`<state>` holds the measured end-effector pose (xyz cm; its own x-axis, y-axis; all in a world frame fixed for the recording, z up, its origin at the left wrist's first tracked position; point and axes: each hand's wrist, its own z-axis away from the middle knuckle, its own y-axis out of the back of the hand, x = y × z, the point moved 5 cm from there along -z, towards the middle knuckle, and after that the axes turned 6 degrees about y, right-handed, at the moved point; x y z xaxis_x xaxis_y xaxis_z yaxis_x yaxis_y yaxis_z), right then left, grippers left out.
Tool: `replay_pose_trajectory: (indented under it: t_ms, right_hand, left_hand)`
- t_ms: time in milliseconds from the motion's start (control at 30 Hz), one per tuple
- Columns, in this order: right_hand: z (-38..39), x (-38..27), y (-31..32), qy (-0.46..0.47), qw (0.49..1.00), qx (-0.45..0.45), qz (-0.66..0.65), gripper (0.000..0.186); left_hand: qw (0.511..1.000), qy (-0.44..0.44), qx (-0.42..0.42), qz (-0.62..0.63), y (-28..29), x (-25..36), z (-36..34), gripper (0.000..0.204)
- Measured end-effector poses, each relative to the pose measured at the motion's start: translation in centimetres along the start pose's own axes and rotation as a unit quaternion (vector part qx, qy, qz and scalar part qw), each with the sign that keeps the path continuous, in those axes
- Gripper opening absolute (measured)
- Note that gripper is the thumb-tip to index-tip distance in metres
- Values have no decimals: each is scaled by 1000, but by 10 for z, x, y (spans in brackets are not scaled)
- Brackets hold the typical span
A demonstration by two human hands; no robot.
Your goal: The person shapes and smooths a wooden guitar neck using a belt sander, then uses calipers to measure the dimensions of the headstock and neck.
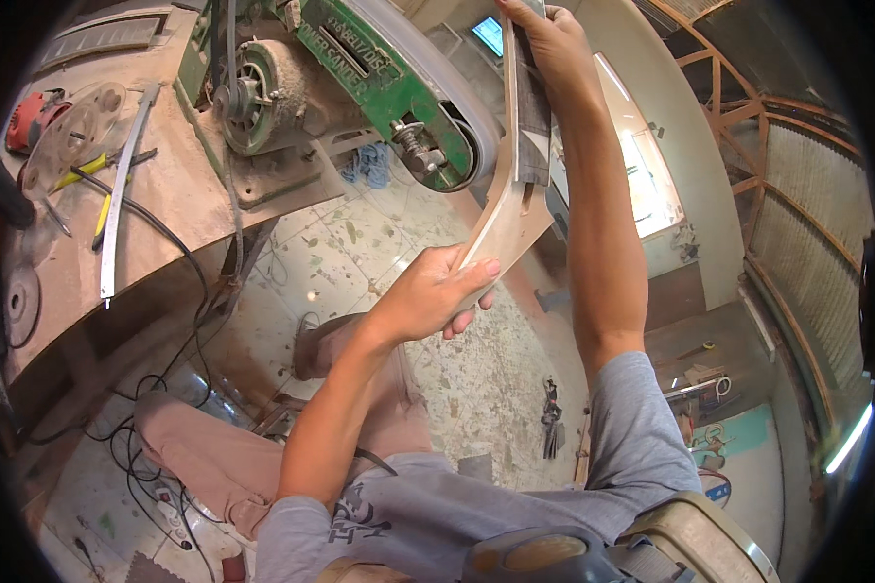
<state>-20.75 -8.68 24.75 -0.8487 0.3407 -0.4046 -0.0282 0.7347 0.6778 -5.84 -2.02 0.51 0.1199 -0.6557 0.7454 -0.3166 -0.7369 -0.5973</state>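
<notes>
left hand (pixel 428 296) grips a wooden piece (pixel 512 222) at its near end, right hand (pixel 560 49) farther along, beside a green sander (pixel 369 83).

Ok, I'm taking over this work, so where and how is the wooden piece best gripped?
I'd take the wooden piece near both ends, as it is long: the broad lower part from below, where the left hand holds it, and the narrow upper part from the right, like the right hand. The green sander sits close on its left, so that side seems worse.
</notes>
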Motion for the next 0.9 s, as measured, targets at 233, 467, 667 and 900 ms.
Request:
replay_pose_trajectory:
  t_ms: [233, 467, 667, 900]
  right_hand:
    - [4, -1, 0, 7, 1000, 12, 23, 50]
    - [17, -5, 4, -46, 998, 33, 38, 45]
    - [9, 11, 7, -46, 999, 18, -13, 39]
    - [4, 19, 7, -55, 997, 3, -55, 34]
  left_hand:
    - [999, 2, -31, 32, 4, -6, -3, 36]
    - [997, -3, -67, 47, 9, -12, -7, 38]
    - [994, -1, -88, 61, 9, -13, -9, 37]
    - [993, 13, -98, 64, 14, -12, -8, 36]
